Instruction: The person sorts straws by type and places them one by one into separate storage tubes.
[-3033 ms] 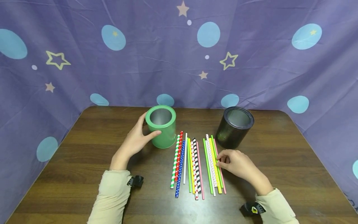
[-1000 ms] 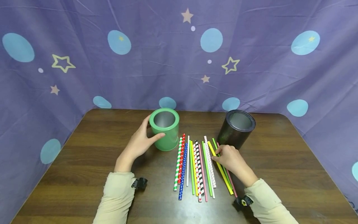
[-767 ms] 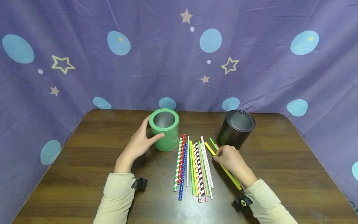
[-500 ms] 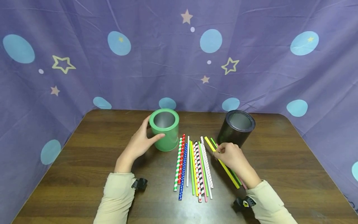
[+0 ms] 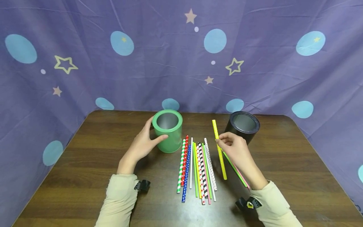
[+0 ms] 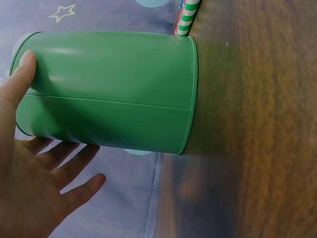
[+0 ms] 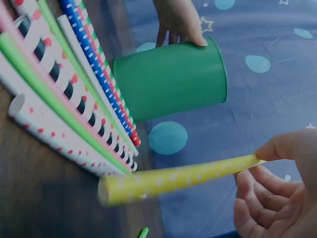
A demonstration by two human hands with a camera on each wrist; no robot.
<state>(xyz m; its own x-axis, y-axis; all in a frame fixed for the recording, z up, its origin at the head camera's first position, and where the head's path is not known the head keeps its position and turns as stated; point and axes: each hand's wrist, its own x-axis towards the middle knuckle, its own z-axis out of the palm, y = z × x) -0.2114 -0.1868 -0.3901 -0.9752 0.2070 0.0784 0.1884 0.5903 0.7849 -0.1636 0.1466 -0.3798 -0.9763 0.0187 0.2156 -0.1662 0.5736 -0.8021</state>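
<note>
My left hand (image 5: 140, 142) holds the green can (image 5: 171, 142) near its top, thumb on the front and fingers around the far side; the can stands upright. My right hand (image 5: 236, 151) pinches a yellow paper straw (image 5: 223, 167) between thumb and fingertips. White dots show on this straw (image 7: 168, 181) in the right wrist view, where its lower end points away from the hand. Beneath that hand lie a thin green straw (image 5: 236, 171) and a pink straw (image 5: 247, 185), their upper parts hidden. The black can (image 5: 230, 128) stands behind the right hand, partly covered by it.
Between the hands lies a row of several paper straws, among them a green-striped straw (image 5: 180, 173), a blue dotted straw (image 5: 185, 179) and a white speckled straw (image 5: 211, 167). A purple patterned curtain (image 5: 181, 63) hangs behind the wooden table (image 5: 93, 151).
My right hand has separated the straws on the right, some shifting left to the row. It has raised the yellow straw, now more upright. The left hand stays at the green can.
</note>
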